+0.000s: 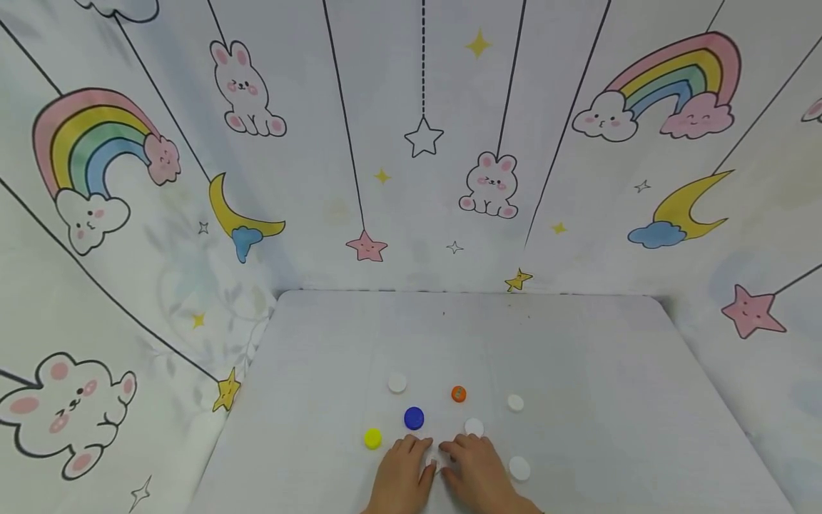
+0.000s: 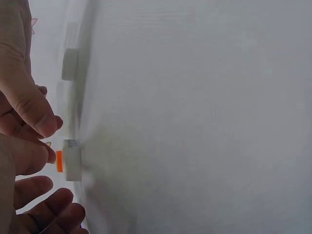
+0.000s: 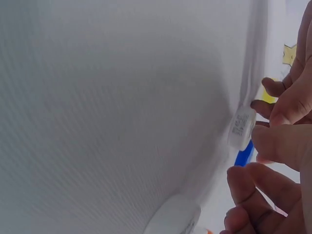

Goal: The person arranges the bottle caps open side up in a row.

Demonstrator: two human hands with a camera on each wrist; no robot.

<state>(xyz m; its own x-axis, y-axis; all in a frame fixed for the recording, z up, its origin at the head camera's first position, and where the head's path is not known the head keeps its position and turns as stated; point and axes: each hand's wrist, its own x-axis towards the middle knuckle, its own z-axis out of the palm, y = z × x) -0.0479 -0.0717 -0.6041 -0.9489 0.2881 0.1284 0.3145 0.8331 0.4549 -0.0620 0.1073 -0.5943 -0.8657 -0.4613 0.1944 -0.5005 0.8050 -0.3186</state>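
Note:
A small white bottle cap (image 1: 433,457) lies between my two hands near the front of the table. My left hand (image 1: 401,472) pinches it from the left, its thumb over the near side. From the other side my right hand (image 1: 477,471) holds its edge with curled fingertips. The right wrist view shows this white bottle cap (image 3: 242,127) with dark print on its side and both hands' fingertips at its edge. Just beyond the right fingers sits another white cap (image 1: 474,426). A blue cap (image 1: 414,418) and a yellow cap (image 1: 373,438) lie beyond and left of my left hand.
An orange cap (image 1: 459,394) and white caps (image 1: 397,383) lie farther back on the white table (image 1: 308,371). To the right are a white cap (image 1: 516,403) and a larger white cap (image 1: 519,468). A printed cloth (image 1: 295,164) rises behind the table.

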